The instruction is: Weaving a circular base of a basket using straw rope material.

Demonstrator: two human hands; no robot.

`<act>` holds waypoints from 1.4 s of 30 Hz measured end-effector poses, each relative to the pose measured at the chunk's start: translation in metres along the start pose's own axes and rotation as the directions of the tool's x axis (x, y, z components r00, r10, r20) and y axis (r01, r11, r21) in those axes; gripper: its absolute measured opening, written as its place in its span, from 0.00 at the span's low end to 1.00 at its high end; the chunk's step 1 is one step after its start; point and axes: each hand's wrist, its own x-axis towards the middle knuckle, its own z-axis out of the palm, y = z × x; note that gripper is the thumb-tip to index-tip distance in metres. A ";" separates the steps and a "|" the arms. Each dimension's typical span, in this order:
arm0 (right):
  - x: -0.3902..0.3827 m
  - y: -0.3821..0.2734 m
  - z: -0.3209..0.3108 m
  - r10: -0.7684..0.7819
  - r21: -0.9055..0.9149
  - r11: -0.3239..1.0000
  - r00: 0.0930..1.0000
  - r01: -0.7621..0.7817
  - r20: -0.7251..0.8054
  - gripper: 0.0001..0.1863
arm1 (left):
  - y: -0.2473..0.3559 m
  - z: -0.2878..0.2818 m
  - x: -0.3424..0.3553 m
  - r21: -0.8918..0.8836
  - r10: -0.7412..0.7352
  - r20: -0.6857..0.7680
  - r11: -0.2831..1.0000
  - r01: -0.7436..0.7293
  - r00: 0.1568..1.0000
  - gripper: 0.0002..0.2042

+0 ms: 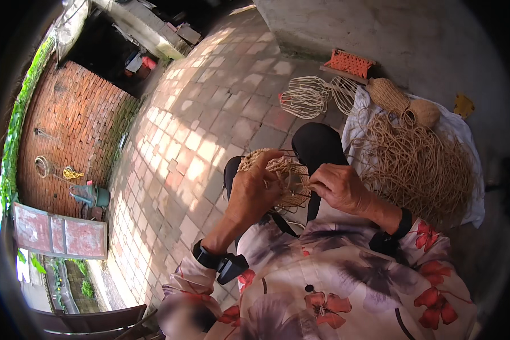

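Over my lap is a small basket point(279, 164) of tan cord woven on a thin wire frame, partly covered by my fingers. My left hand point(254, 191) is closed round its left side, thumb and fingers gripping the weave. From the right, my right hand point(340, 186) pinches at the open wire side. Whatever lies between those fingertips is too small to make out. Beside my right knee, a large tangled heap of tan cord point(419, 170) lies on a white cloth point(471, 190).
Two woven tan pieces point(388, 94) rest at the heap's far edge. Bare wire frames point(304, 97) lie on the paving point(226, 102), near a low stool with an orange woven seat point(349, 63). A brick wall point(73, 113) and a green bucket point(101, 196) are at far left.
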 end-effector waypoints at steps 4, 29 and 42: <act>-0.005 0.002 -0.007 -0.037 -0.207 0.977 0.997 0.050 0.067 0.10 | -0.005 0.002 -0.007 -0.014 -0.034 -0.030 0.999 0.034 0.999 0.28; 0.034 -0.010 0.005 0.077 0.212 0.971 0.986 -0.107 0.148 0.14 | -0.058 -0.013 -0.026 -0.929 -0.333 0.021 0.341 0.141 0.943 0.06; 0.034 -0.013 0.001 0.058 0.228 0.968 0.980 -0.102 0.190 0.14 | -0.072 0.010 -0.036 -0.992 -0.321 -0.105 0.099 -0.077 0.941 0.05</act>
